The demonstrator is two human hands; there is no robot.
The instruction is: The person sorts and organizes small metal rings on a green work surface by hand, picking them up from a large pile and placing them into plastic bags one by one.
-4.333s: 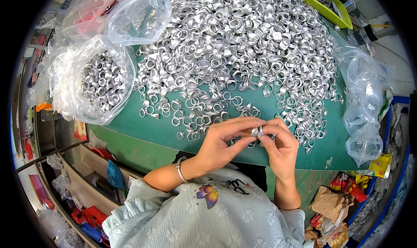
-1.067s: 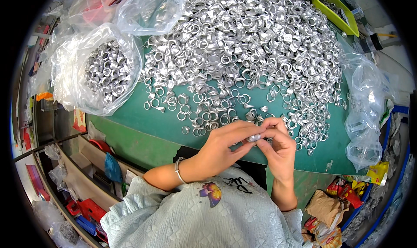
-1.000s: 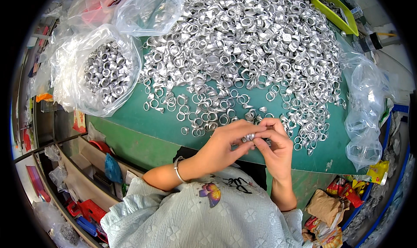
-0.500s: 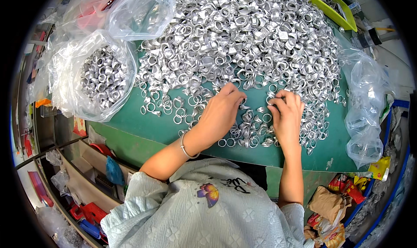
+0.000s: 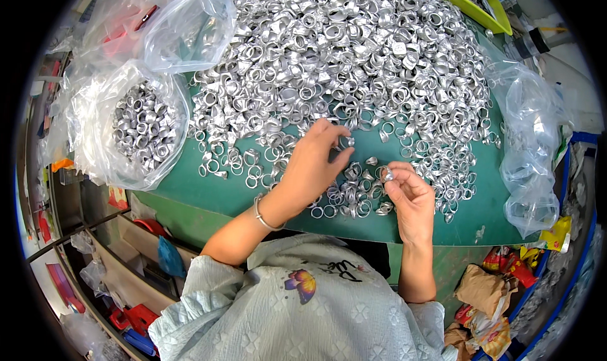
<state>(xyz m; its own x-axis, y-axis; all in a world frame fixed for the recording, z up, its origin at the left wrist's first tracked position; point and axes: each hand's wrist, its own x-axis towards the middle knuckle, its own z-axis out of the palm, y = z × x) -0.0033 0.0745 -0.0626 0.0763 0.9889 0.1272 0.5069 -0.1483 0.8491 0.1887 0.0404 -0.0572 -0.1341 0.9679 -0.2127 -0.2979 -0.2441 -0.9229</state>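
Observation:
A large heap of silver-coloured metal rings (image 5: 341,51) spreads over the green table. My right hand (image 5: 412,203) is turned partly palm up near the front edge, pinching a single ring (image 5: 388,177) between thumb and fingers. To its left, my left hand (image 5: 316,159) is at the near border of the heap, thumb and forefinger apart. A ring shows beside its fingertips; whether they touch it I cannot tell. Between the hands, close to the front edge, lies a smaller cluster of rings (image 5: 362,193).
An opened clear plastic bag (image 5: 180,117) with darker grey rings stands at the left, another clear bag (image 5: 190,29) behind it. Crumpled clear plastic (image 5: 531,152) lies along the right edge. A yellow-green tray (image 5: 502,19) sits far right. Open drawers (image 5: 110,247) are at lower left.
My right hand has drawn back toward the front edge and turned its palm up, bringing a ring with it. My left thumb and forefinger have spread apart. The whole view has shifted slightly.

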